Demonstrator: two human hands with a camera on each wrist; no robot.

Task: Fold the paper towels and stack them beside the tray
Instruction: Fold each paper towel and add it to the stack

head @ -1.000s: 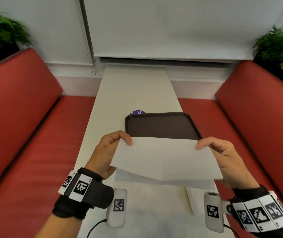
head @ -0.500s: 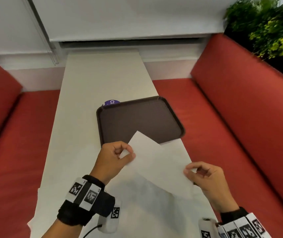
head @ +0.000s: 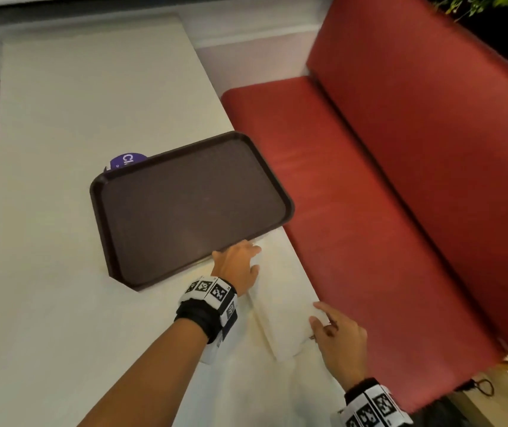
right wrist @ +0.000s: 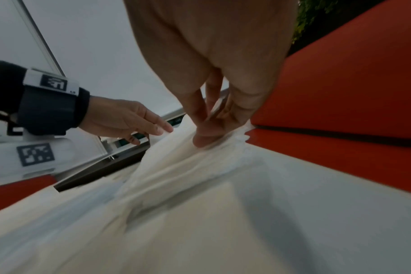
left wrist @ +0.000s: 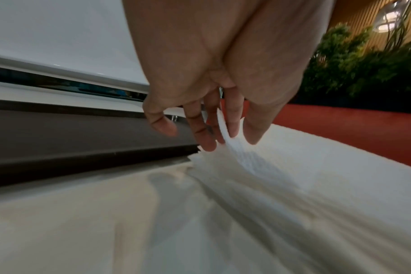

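A folded white paper towel (head: 280,303) lies along the table's right edge, just in front of the near right corner of the dark brown tray (head: 185,208). My left hand (head: 237,266) is at its far end by the tray; in the left wrist view the towel (left wrist: 293,166) curls up between nearly straight fingers (left wrist: 232,128) next to the tray rim (left wrist: 59,133). My right hand (head: 323,322) pinches the near corner, and in the right wrist view its thumb and fingers (right wrist: 207,133) squeeze the towel (right wrist: 188,166).
The white table (head: 61,118) runs away from me, with red bench seats on both sides (head: 370,211). A purple round thing (head: 126,160) peeks out behind the tray. More white paper (head: 246,380) lies spread on the near table under my arms.
The towel was held up open in front of me a second ago. It has since been folded and carried down and right to the table edge beside the tray. My view swung right.
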